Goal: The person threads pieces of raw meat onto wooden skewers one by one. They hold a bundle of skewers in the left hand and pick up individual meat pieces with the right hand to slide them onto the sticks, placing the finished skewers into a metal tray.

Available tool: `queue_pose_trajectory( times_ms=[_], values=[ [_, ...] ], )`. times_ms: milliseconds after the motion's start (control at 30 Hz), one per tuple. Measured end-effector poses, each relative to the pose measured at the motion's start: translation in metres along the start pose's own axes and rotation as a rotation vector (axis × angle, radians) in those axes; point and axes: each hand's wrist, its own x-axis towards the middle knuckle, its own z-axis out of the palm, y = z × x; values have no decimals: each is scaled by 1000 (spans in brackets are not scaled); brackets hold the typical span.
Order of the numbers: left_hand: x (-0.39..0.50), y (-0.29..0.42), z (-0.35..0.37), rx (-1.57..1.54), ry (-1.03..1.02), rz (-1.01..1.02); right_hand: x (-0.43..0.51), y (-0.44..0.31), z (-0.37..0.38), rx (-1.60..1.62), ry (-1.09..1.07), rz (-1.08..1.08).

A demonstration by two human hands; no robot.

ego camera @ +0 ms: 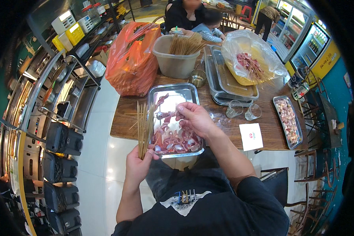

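Observation:
My left hand point(140, 165) is closed around an upright bundle of bamboo skewers point(144, 129) at the front left of a metal tray point(172, 155). Dark red raw meat pieces point(177, 141), some with pale silvery membrane, lie mostly in the tray's near half. Over the tray, the thumb and fingers of my right hand point(196, 119) pinch a strip of raw meat point(167, 116). Its grip end is partly hidden by my fingers. Another meat piece point(162, 100) lies near the tray's far left side. A few loose skewers point(132, 114) stick out left of the bundle.
Behind the tray are a red plastic bag point(132, 65), a plastic tub point(174, 66) of skewers and a metal cup point(197, 78). Skewered meat fills a bag-lined yellow basket point(239, 75) on stacked trays. Glasses point(253, 112), a napkin point(250, 136) and a meat tray point(287, 121) stand right. People sit opposite.

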Motion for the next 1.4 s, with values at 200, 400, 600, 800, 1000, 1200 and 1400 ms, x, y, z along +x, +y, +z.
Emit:
queue_pose_trajectory(
  times_ms=[200,400,600,800,1000,1200,1400],
  values=[
    [-4,0,3,18,5,-1,1,4,2,296,-43,-17],
    [-6,-1,2,51,14,9,2,6,12,279,56,-79],
    [-2,-1,4,30,37,7,0,5,15,263,24,-98],
    [-2,0,2,51,36,7,-4,8,21,220,36,-117],
    [-4,4,0,133,48,55,-2,8,23,129,46,-205],
    [-6,11,0,139,53,57,0,10,27,120,87,-188],
    [-5,12,1,159,86,99,-3,15,36,109,127,-287]
  ],
)
